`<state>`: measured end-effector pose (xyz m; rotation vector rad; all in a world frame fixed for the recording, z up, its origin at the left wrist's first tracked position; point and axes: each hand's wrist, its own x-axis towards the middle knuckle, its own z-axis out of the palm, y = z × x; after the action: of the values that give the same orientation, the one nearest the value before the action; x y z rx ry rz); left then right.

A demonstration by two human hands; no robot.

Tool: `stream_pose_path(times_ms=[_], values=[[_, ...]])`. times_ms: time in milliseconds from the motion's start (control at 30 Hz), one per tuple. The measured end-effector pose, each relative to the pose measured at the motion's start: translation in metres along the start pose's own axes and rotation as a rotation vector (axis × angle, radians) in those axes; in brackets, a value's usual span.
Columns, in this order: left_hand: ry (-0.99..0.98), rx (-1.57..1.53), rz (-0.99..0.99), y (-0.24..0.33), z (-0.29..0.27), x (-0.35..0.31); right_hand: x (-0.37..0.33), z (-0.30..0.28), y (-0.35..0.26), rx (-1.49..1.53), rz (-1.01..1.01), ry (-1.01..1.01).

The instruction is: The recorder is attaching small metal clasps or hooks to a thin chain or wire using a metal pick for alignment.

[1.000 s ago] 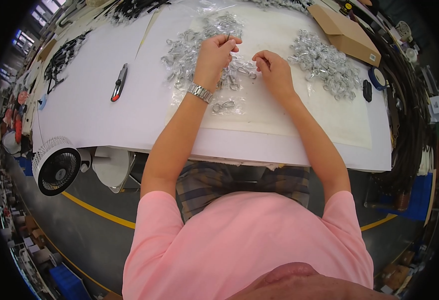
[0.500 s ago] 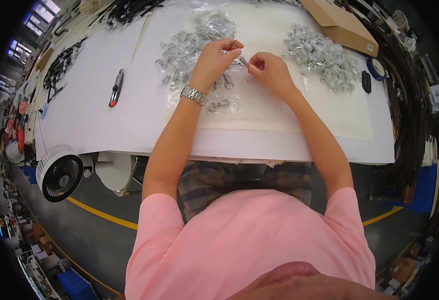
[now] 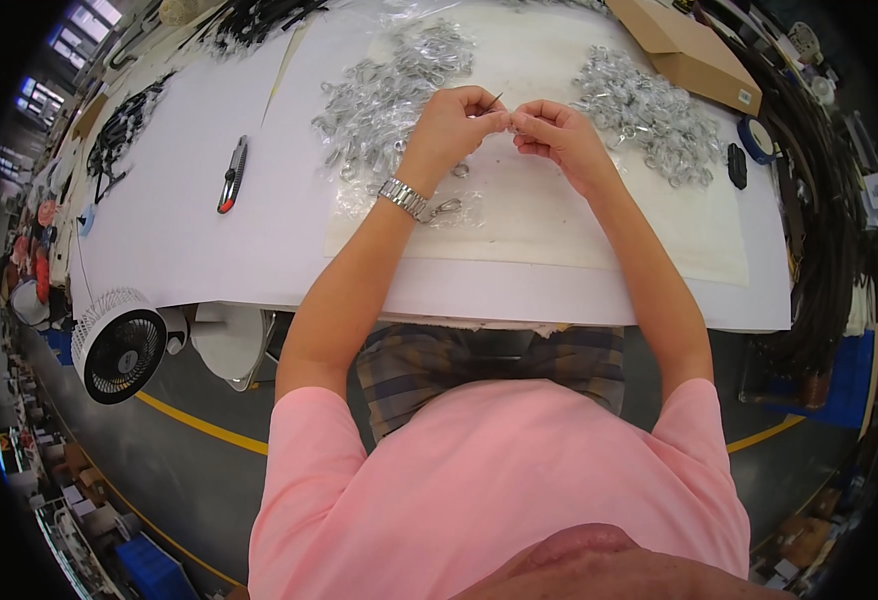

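Over the far middle of the table, my left hand (image 3: 459,120) is closed, and a thin, dark, pointed tool (image 3: 497,101) sticks out from its fingers. My right hand (image 3: 559,140) pinches close beside it, so the fingertips of both hands nearly meet. Whatever lies between those fingertips is too small to make out. Behind my left hand spreads a heap of small metal hooks in clear plastic bags (image 3: 374,100). To the right of my right hand lies a second heap of clear-bagged metal pieces (image 3: 654,120). One bagged metal hook (image 3: 448,208) rests by my left wrist.
A box cutter (image 3: 233,175) lies on the white tabletop (image 3: 179,240) at left, with black straps (image 3: 124,130) beyond. At right are a cardboard box (image 3: 694,60), a blue tape roll (image 3: 756,140) and a small black object (image 3: 736,165). A fan (image 3: 124,350) stands at the near left edge.
My left hand has moved right and slightly down, away from the left heap. The gap between the two hands has closed, and their fingertips are now together.
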<state>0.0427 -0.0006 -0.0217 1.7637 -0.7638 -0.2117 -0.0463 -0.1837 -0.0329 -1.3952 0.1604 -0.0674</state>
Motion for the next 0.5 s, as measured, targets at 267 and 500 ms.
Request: stream_pose_path(times_ms=[267, 500], values=[[-0.097, -0.172, -0.277, 0.024, -0.012, -0.006, -0.005, -0.004, -0.003, -0.108, -0.162, 0.044], [-0.258, -0.342, -0.288, 0.023, -0.009, -0.007, -0.006, 0.003, -0.005, -0.123, -0.298, 0.126]])
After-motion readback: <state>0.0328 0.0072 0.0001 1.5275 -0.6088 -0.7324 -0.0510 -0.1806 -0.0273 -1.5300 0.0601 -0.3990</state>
